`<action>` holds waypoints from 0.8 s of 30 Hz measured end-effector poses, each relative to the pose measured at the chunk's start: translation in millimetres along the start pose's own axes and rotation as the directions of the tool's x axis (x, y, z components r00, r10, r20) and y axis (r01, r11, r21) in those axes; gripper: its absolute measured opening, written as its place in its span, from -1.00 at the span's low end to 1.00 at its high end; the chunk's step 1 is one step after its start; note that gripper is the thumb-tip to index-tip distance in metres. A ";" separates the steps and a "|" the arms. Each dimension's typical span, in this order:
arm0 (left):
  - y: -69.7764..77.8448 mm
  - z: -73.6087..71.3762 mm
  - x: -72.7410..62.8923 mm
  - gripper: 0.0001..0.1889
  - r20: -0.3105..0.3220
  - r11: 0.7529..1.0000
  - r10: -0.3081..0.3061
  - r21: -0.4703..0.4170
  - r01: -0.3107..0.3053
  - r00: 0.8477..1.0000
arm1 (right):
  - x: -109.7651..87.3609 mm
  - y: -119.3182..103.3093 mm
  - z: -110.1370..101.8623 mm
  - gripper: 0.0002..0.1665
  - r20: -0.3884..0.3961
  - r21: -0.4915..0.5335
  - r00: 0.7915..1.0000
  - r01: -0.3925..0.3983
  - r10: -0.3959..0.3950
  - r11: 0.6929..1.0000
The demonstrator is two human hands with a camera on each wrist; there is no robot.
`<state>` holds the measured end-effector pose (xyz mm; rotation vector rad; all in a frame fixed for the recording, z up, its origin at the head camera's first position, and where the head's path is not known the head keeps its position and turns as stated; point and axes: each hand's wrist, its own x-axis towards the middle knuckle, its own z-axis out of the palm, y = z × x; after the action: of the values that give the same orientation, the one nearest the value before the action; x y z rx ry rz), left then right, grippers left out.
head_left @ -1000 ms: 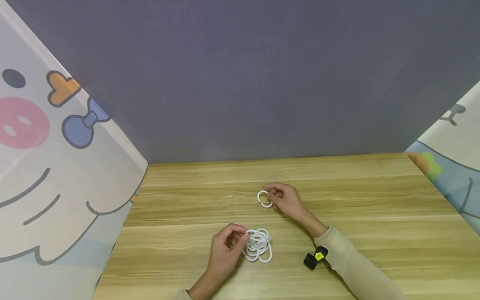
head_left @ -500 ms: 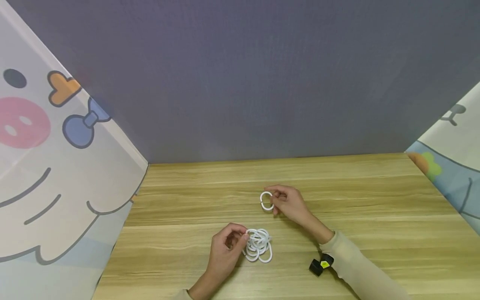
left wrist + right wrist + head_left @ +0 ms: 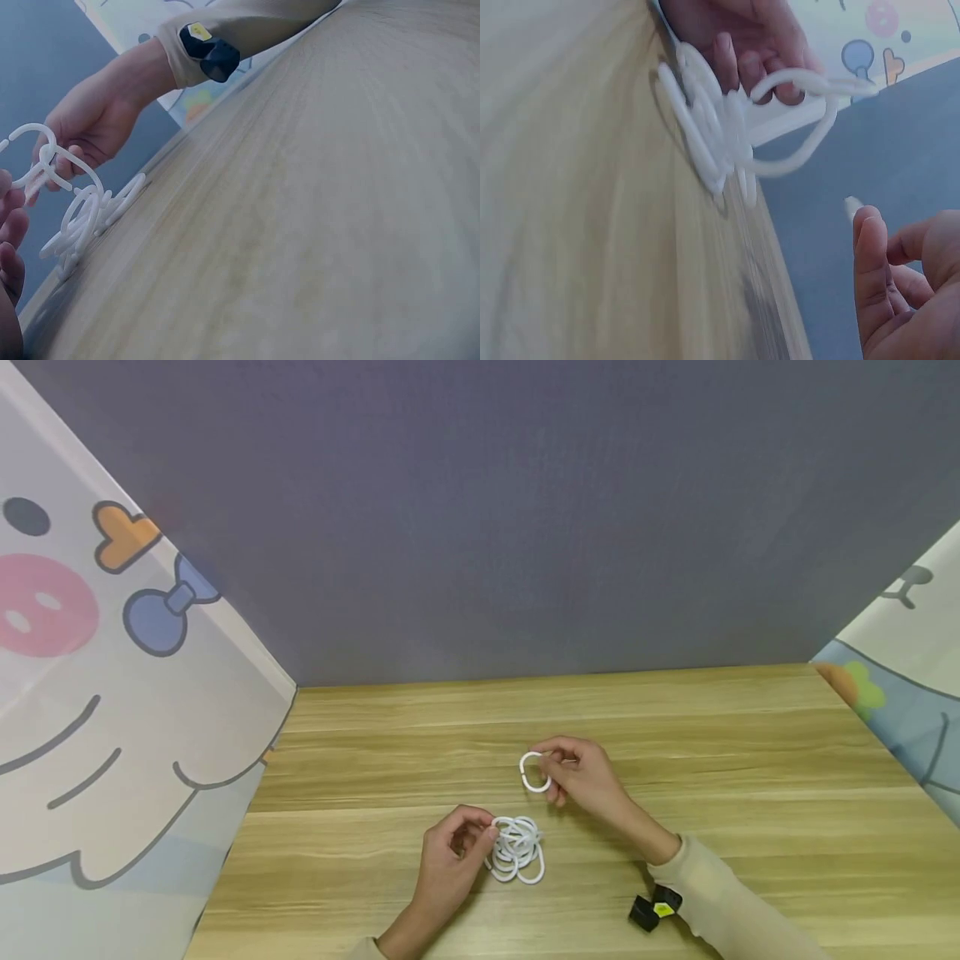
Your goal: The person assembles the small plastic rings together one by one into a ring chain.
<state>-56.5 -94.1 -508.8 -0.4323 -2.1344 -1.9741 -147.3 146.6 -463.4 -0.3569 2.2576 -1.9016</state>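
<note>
Several white plastic C-shaped rings, linked in a bunch [image 3: 517, 850], lie on the wooden table in the head view. My left hand [image 3: 447, 868] pinches a ring at the bunch's upper left, thumb against index finger. In the right wrist view, that ring [image 3: 810, 146] stands up off the others [image 3: 697, 127]. Beyond and to the right of the bunch, my right hand [image 3: 588, 777] pinches a single white ring [image 3: 536, 790] by its right side. This ring has a small gap on its left. Most of it is hidden behind the fingers in the right wrist view.
The wood-grain table [image 3: 375, 752] runs back to a grey panel [image 3: 525, 527]. Cartoon-printed panels [image 3: 150, 735] stand at the left and right sides. A black wrist camera [image 3: 654, 907] is strapped at the right sleeve, close over the table.
My right hand has drawn nearer and slightly right with its ring, which has turned a little. The left hand and the bunch have stayed in place.
</note>
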 end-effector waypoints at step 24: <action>-0.3 -1.2 0.4 -0.93 0.016 1.000 0.009 0.000 -0.009 1.000 | -35.4 -27.7 9.2 -0.83 0.015 0.021 0.999 0.045 -0.045 0.999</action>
<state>-56.9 -95.3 -508.9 -0.4585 -2.1390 -1.9720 -108.8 143.7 -438.6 -0.4214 2.2362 -1.9358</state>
